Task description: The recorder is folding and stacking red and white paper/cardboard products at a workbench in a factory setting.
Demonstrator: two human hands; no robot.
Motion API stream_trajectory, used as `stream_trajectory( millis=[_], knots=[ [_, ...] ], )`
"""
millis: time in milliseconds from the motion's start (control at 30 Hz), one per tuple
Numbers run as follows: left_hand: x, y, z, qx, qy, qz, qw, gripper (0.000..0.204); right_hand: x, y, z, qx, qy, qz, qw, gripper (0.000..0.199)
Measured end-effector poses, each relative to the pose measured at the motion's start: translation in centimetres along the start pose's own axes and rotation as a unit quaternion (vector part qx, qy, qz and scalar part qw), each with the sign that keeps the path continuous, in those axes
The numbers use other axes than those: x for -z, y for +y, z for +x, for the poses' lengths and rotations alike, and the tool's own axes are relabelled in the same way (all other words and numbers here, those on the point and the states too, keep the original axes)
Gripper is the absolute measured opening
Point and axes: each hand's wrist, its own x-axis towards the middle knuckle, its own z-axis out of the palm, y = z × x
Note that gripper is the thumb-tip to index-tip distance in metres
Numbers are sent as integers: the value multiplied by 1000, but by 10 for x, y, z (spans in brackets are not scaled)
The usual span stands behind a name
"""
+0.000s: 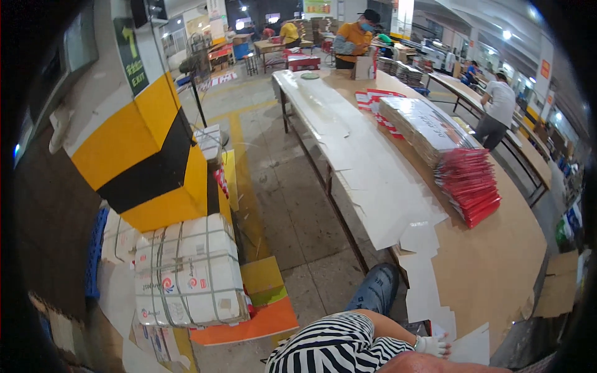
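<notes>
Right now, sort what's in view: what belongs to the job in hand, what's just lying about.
Likely in the job: white sheets by the gloved left hand, brown worktable, possibly the stacked red packaging.

Apparently just lying about: strapped white carton bundle, orange sheet beside it.

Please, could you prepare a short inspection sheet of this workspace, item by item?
Surface: long brown table, curved by the lens.
Job's things: white sheets along the table's left side; red packages stacked toward its right.
Clutter: strapped white bundle and orange sheet, low at left.
Hands: left hand, gloved in white, beside the nearest sheets, grasp unclear; right hand not in view.
Cables: nothing seen.
Surroundings: yellow-and-black pillar at left; co-worker in orange and grey near the table's far end.
</notes>
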Motion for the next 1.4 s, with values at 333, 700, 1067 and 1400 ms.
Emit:
stream_trajectory(
  millis=[333,700,1067,1400],
  knots=[
    [18,-13,-14,103,-2,138,985,92,-20,1,18,248,-57,-99,962,58],
    [116,-7,-53,187,-110,171,961,52,0,-15,-9,341,-125,-82,928,44],
    [224,-42,-110,173,-108,-37,978,26,43,-40,-32,244,-163,-48,955,49],
    [217,-82,-85,287,57,-139,946,18,58,-76,-22,210,-94,-10,973,67]
  ],
)
